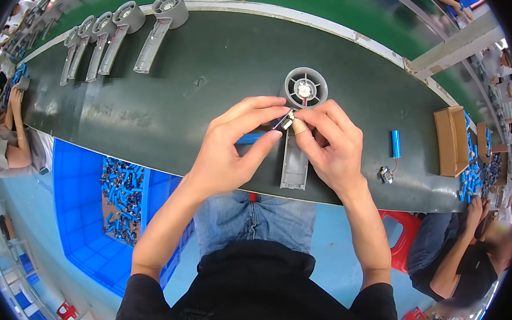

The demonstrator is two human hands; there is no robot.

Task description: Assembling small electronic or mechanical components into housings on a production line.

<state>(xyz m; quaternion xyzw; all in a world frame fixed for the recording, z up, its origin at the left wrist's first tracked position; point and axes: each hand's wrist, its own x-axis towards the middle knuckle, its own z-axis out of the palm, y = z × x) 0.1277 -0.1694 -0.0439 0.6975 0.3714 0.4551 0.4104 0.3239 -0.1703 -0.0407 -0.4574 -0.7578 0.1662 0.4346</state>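
A small circuit board [282,121] with a pale connector is pinched between the thumb and fingers of my left hand [231,144]. A blue battery cell [249,138] shows behind that hand's thumb. The fingertips of my right hand [334,142], one in a beige finger cot, close together at the board's connector edge; what they pinch is hidden. Just beyond my hands a grey round fan housing [321,86] lies with its white centre facing up and a red wire running toward my fingers. Its open grey handle [293,172] points back at me, partly covered by my right hand.
Several grey fan housings with handles [154,44] line the far left. On the right lie a blue cell [395,144] and a wired board [386,175], near a cardboard box [452,141]. A blue bin [83,216] holds cells below left. People sit at both sides.
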